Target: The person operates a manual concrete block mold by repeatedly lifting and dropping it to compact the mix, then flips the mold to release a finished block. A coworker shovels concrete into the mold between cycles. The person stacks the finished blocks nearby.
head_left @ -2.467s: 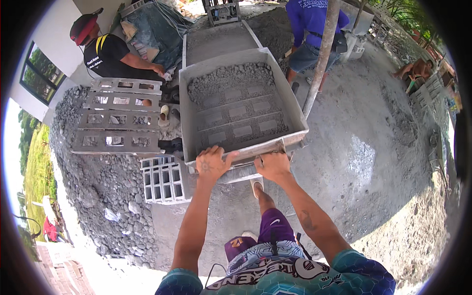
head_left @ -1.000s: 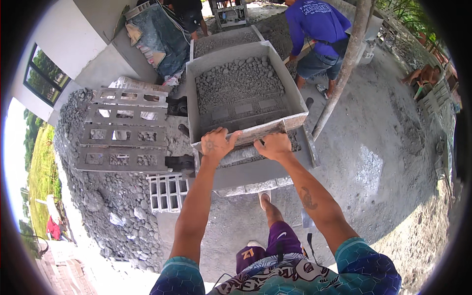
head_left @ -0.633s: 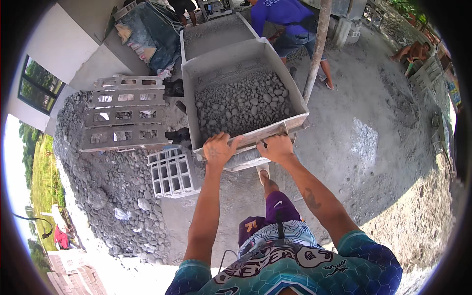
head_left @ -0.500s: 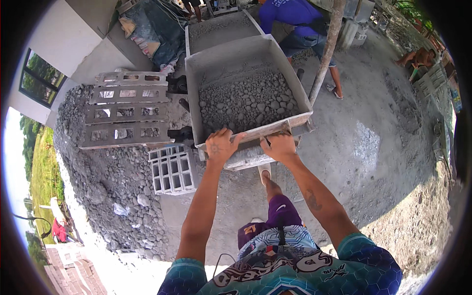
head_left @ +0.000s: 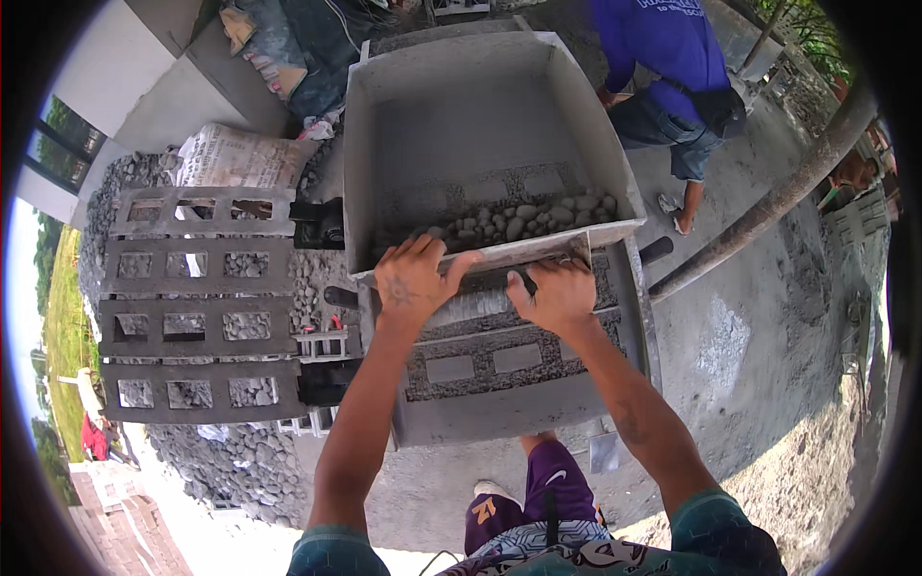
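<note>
A wide grey metal box [head_left: 600, 134], open at the top, stands in front of me, with rounded stones [head_left: 519, 221] gathered along its near side. My left hand [head_left: 415, 280] is curled over the left part of its near rim, thumb pointing right. Further right, my right hand [head_left: 559, 296] grips the same edge with fingers bent and thumb toward the left. Between and below my forearms lies a metal block mould [head_left: 480, 415], its block-shaped cells filled with grainy grey mix around flat rectangular cores. The box covers the mould's far part.
Hollow concrete blocks [head_left: 199, 264] lie in rows at the left, beside a white sack [head_left: 240, 156] and a gravel heap [head_left: 226, 470]. A slanted metal pole [head_left: 768, 216] rises at the right. Beyond the box's right side, a co-worker in a blue shirt [head_left: 667, 58] bends forward.
The box has slid away from me over the mould, uncovering its near cells. Most stones in it have shifted or dropped toward the near rim. My view has moved forward; both hands keep their grip.
</note>
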### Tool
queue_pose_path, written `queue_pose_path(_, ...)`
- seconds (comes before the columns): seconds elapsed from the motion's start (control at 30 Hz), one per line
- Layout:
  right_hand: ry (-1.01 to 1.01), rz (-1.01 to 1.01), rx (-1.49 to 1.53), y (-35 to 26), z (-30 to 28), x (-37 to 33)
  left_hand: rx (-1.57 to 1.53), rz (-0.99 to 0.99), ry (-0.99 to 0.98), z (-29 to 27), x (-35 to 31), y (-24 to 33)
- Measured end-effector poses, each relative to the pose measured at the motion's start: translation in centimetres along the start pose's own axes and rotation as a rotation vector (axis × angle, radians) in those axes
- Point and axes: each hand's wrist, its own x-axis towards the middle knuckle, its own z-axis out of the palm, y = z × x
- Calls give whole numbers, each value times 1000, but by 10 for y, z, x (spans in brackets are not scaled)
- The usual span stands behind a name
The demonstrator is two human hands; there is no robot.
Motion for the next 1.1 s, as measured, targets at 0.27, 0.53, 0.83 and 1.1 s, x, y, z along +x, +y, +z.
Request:
queue_pose_path(0.27, -453, 185, -8, 15, -2, 68, 80, -68, -204, 25, 39, -24)
queue_pose_path(0.53, -438, 189, -6, -41, -89, -92, 63, -136, -322, -86, -78, 84)
queue_pose_path(0.83, -524, 280, -15, -104, -187, -277, -44, -57, -206, -193, -211, 198)
queue_pose_path(1.1, -217, 145, 69, -82, -128, -234, -6, -48, -194, -154, -180, 149)
